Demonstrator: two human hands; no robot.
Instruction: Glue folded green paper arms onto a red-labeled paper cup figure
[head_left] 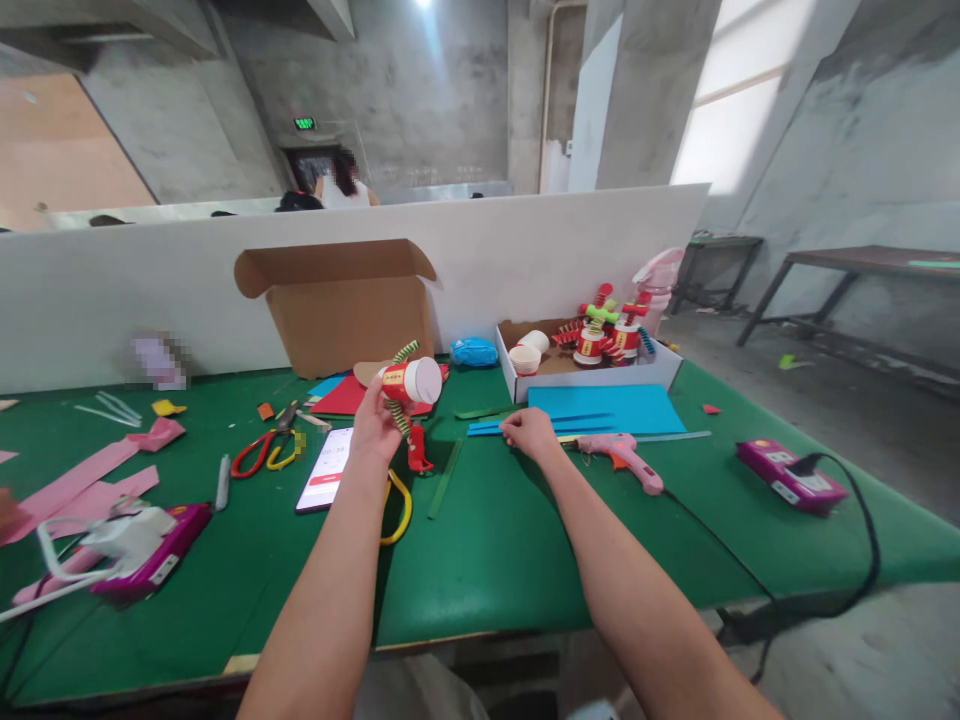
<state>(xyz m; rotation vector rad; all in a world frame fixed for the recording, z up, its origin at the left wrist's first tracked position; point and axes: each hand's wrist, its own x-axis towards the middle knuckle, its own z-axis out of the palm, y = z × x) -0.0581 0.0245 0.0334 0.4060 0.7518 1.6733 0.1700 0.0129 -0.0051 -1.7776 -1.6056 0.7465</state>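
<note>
The green sign above the doorway seems to read EXIT; print on the cup and phone is blurred.

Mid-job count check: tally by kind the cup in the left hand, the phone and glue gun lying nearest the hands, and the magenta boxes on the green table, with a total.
Cup in the left hand: 1
Phone beside that hand: 1
Glue gun near the right hand: 1
Magenta boxes: 2
Total: 5
</note>
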